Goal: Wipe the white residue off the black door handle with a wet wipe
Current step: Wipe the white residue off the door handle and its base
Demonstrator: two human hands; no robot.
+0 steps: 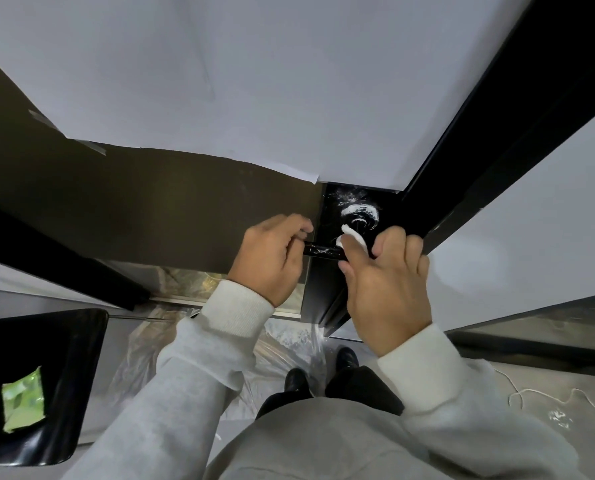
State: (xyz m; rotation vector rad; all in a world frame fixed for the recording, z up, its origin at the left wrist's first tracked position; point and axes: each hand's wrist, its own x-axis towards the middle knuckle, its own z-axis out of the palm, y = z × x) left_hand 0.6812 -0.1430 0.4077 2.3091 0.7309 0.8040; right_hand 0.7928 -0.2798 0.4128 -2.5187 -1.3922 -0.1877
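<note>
Much white residue [356, 210] is left around the handle [324, 251] base; its lever is gripped by the left hand [270, 258], the wet wipe [353, 239] pinched by the right hand [388, 289].

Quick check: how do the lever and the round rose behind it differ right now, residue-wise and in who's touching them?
The lever shows only thin white streaks; the rose carries a thick white smear. The left hand grips the lever's end and the right hand holds the wipe at its neck; nothing touches the rose. Both are black.
</note>
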